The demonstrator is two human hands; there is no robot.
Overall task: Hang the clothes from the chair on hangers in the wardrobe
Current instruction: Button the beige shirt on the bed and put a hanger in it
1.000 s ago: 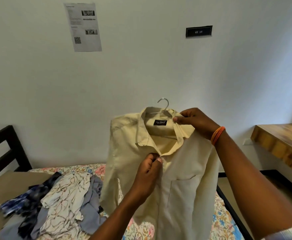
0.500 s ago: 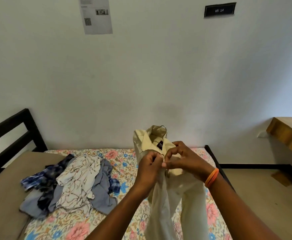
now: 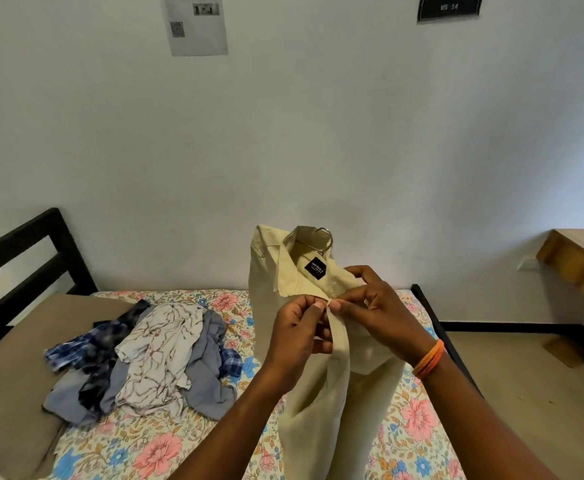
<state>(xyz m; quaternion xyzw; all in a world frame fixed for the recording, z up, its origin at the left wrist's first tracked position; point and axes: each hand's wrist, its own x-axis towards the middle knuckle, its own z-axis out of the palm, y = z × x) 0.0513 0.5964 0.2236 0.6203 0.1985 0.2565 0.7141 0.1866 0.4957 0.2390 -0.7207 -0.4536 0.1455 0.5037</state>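
I see the left hand [image 3: 297,336] and the right hand [image 3: 375,311] meeting at the front placket of a cream shirt [image 3: 321,375], just below the collar. Both pinch the cloth between thumb and fingertips, the left from its side of the opening, the right from the other, so each hand grips the shirt itself. An orange band [image 3: 429,358] sits on the right wrist.

The shirt hangs on a metal hanger [image 3: 325,239], whose hook shows above the neck opening, tilted to one side. A dark label [image 3: 316,269] is visible inside the collar. The body of the shirt drops down in front of me, over the near part of the bed [image 3: 166,448], which carries a floral sheet in pink and blue.

To the left on the sheet lies a heap of clothes [image 3: 148,362]: a pale patterned piece on top, grey cloth under it, dark blue checked cloth at the edges. Beyond that stands the dark bed frame [image 3: 24,251]. On the wall I see a printed sheet [image 3: 197,26] and a small dark sign [image 3: 450,8]. A wooden desk [image 3: 581,261] juts in at the far right.
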